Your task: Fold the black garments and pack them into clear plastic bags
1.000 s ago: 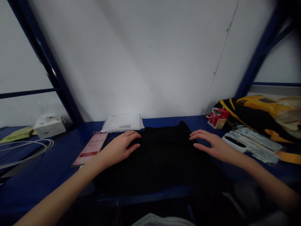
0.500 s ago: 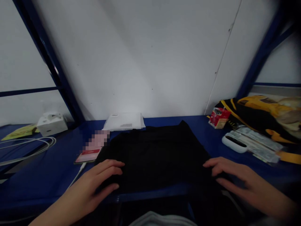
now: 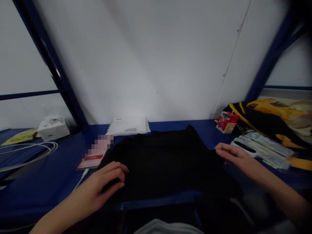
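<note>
A black cloth [image 3: 165,162], perhaps a garment, is spread over the middle of the blue table and reaches its front edge. My right hand [image 3: 234,154] pinches the cloth's right edge between thumb and fingers and holds that part slightly raised. On the cloth's left side rests my left hand [image 3: 109,182], its fingers loosely curved and the thumb apart from them. The dark fabric hides most folds.
Left of the cloth lies a phone [image 3: 92,159] with a white cable [image 3: 81,178]. White packets [image 3: 129,126] lie behind it. To the right are a red box [image 3: 227,122], a white case [image 3: 243,149], clear plastic packs [image 3: 270,151] and a black-and-yellow bag [image 3: 265,122].
My right hand has moved up and away from me, and now pinches and lifts the cloth's right edge. My left hand has barely shifted.
</note>
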Demonstrator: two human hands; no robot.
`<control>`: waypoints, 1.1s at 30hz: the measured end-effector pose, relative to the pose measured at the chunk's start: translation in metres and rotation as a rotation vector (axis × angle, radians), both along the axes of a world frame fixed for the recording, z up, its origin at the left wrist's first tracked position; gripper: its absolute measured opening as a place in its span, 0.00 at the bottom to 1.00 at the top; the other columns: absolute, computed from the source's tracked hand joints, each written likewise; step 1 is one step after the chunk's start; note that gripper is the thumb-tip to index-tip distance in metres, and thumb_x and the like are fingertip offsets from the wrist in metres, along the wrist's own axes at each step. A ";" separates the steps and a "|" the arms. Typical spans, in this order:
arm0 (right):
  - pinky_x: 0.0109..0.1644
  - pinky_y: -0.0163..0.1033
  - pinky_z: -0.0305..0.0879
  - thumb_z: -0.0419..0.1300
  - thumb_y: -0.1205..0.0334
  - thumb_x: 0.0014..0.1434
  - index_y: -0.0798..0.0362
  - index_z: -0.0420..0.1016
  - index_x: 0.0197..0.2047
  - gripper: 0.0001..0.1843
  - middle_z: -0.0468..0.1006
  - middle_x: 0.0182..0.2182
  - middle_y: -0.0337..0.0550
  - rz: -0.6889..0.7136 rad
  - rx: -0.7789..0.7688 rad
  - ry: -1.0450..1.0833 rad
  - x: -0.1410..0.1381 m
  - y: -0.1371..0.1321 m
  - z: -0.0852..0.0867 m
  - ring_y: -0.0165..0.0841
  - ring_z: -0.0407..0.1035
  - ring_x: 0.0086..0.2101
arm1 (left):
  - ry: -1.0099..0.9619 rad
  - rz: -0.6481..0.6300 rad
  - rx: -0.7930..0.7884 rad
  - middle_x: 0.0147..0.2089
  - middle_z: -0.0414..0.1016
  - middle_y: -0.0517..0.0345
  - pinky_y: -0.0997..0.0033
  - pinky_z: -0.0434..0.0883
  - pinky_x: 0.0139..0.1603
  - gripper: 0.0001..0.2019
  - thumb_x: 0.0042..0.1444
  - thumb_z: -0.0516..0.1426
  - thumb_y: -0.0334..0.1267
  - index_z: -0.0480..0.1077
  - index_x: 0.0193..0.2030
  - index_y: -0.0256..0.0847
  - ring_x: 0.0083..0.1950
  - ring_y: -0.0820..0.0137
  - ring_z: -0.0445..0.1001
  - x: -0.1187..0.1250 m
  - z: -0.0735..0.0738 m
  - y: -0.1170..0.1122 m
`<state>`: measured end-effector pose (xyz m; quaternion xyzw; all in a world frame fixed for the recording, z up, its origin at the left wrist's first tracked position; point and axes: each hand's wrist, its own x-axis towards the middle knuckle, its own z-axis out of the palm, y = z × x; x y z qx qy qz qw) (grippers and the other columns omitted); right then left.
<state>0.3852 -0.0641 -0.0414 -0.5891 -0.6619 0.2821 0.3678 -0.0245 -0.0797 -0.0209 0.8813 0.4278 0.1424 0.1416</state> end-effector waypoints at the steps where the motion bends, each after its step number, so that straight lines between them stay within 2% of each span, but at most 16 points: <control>1: 0.27 0.34 0.59 0.53 0.42 0.49 0.51 0.69 0.27 0.19 0.68 0.22 0.38 -0.010 0.002 0.005 0.001 0.000 0.000 0.31 0.61 0.25 | -0.010 0.007 0.007 0.47 0.69 0.57 0.77 0.67 0.46 0.07 0.57 0.48 0.37 0.66 0.33 0.42 0.47 0.71 0.69 -0.001 -0.001 0.000; 4: 0.30 0.35 0.60 0.54 0.44 0.49 0.50 0.69 0.26 0.17 0.70 0.24 0.38 -0.015 -0.003 0.018 0.004 -0.003 -0.002 0.32 0.63 0.28 | -0.016 0.011 0.009 0.47 0.69 0.57 0.76 0.67 0.46 0.07 0.57 0.48 0.37 0.65 0.34 0.42 0.47 0.71 0.69 -0.002 -0.002 0.001; 8: 0.38 0.36 0.61 0.55 0.46 0.51 0.49 0.72 0.31 0.16 0.73 0.30 0.39 0.023 -0.048 0.090 0.006 -0.007 -0.003 0.36 0.65 0.35 | 0.046 -0.014 -0.018 0.52 0.66 0.57 0.74 0.67 0.49 0.07 0.54 0.52 0.38 0.66 0.40 0.45 0.50 0.69 0.68 -0.003 0.001 -0.002; 12: 0.45 0.38 0.60 0.56 0.45 0.50 0.49 0.73 0.33 0.17 0.75 0.37 0.40 0.032 -0.084 0.229 0.000 -0.012 0.001 0.38 0.66 0.41 | 0.035 0.002 0.010 0.52 0.67 0.58 0.74 0.66 0.49 0.06 0.55 0.50 0.37 0.67 0.36 0.44 0.50 0.69 0.68 -0.003 0.001 -0.005; 15: 0.43 0.38 0.63 0.56 0.44 0.48 0.49 0.73 0.33 0.18 0.75 0.37 0.41 0.031 -0.140 0.305 0.000 -0.011 -0.002 0.39 0.66 0.41 | -0.023 0.046 0.030 0.49 0.69 0.58 0.75 0.67 0.48 0.07 0.56 0.49 0.38 0.67 0.35 0.43 0.48 0.70 0.69 -0.004 -0.001 -0.005; 18: 0.35 0.35 0.64 0.58 0.43 0.46 0.48 0.72 0.31 0.17 0.75 0.32 0.40 -0.053 -0.150 0.302 0.003 -0.008 -0.008 0.37 0.67 0.35 | -0.095 0.127 0.062 0.44 0.72 0.60 0.76 0.68 0.45 0.08 0.56 0.49 0.41 0.67 0.39 0.44 0.44 0.71 0.71 -0.005 -0.004 -0.001; 21: 0.31 0.34 0.62 0.57 0.44 0.47 0.49 0.69 0.29 0.16 0.73 0.27 0.38 -0.087 -0.116 0.238 0.004 -0.004 -0.010 0.33 0.66 0.30 | -0.150 0.230 0.148 0.38 0.73 0.60 0.76 0.68 0.40 0.09 0.56 0.49 0.43 0.65 0.40 0.43 0.40 0.70 0.71 -0.004 -0.008 0.006; 26: 0.28 0.33 0.58 0.54 0.47 0.52 0.50 0.65 0.29 0.15 0.67 0.21 0.34 0.012 -0.051 0.123 -0.001 0.008 -0.006 0.28 0.61 0.24 | -0.168 0.405 0.331 0.38 0.71 0.58 0.72 0.67 0.38 0.12 0.57 0.47 0.46 0.62 0.41 0.42 0.38 0.68 0.70 0.004 -0.005 0.023; 30: 0.27 0.34 0.55 0.52 0.48 0.54 0.50 0.65 0.30 0.13 0.68 0.20 0.34 -0.027 0.048 -0.093 -0.002 0.024 -0.009 0.29 0.61 0.23 | 0.011 0.486 0.380 0.37 0.72 0.55 0.68 0.66 0.37 0.12 0.57 0.44 0.45 0.63 0.38 0.41 0.37 0.65 0.71 0.011 0.004 0.036; 33: 0.29 0.36 0.56 0.50 0.51 0.55 0.49 0.66 0.30 0.12 0.70 0.21 0.36 -0.069 0.121 -0.326 -0.006 0.031 -0.013 0.31 0.64 0.24 | 0.209 0.536 0.325 0.35 0.72 0.52 0.65 0.65 0.35 0.13 0.57 0.43 0.42 0.65 0.36 0.41 0.38 0.60 0.71 0.017 0.009 0.042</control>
